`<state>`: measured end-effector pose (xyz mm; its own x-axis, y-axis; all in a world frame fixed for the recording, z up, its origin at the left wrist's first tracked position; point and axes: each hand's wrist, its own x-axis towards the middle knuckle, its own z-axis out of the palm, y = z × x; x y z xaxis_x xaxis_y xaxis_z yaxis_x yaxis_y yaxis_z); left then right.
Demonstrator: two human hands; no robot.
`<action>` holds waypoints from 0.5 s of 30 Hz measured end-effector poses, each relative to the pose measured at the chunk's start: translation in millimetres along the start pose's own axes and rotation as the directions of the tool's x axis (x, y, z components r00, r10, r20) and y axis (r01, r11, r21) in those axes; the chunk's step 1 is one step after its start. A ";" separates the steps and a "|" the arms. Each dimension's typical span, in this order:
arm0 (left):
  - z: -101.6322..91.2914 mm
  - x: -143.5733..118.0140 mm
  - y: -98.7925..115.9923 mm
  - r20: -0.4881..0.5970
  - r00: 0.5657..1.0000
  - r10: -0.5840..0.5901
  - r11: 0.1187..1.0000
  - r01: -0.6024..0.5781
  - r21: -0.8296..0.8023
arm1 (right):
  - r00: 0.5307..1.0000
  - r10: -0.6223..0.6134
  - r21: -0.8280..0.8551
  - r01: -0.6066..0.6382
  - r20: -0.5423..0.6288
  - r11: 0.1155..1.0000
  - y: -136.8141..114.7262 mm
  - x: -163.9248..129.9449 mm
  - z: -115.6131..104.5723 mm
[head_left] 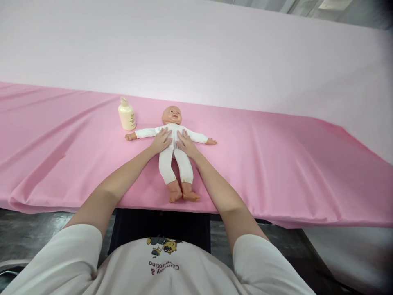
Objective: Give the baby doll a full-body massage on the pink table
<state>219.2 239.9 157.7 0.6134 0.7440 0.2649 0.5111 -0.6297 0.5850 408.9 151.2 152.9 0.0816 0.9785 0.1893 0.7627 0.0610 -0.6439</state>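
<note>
A baby doll [167, 162] with a white cloth body lies on its back, arms stretched out to both sides and bare feet toward me. Flat on the left side of its torso rests my left hand [161, 141], fingers spread. My right hand [186, 144] lies open on the other side of the torso, its fingertips a short gap away from those of my left hand. Beyond the doll's outstretched arm on the left stands a cream pump bottle [127, 115], upright, with small dark print on its side.
A pink cloth [291, 172] with folds covers the table, and its front edge hangs just before my body. Behind the table rises a pale wall or panel [196, 53]. Dark floor [33, 229] shows below the table edge.
</note>
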 end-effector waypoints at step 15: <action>-12.0 3.2 2.8 -0.171 0.961 -0.217 0.904 0.131 -0.407 | 0.921 0.101 0.467 0.094 -0.375 0.879 -34.2 -16.4 1.4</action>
<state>215.4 243.2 169.4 0.3758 0.8897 0.2591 0.2973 -0.3806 0.8757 380.5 133.3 170.8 0.3930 0.8337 0.3878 0.3786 0.2376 -0.8945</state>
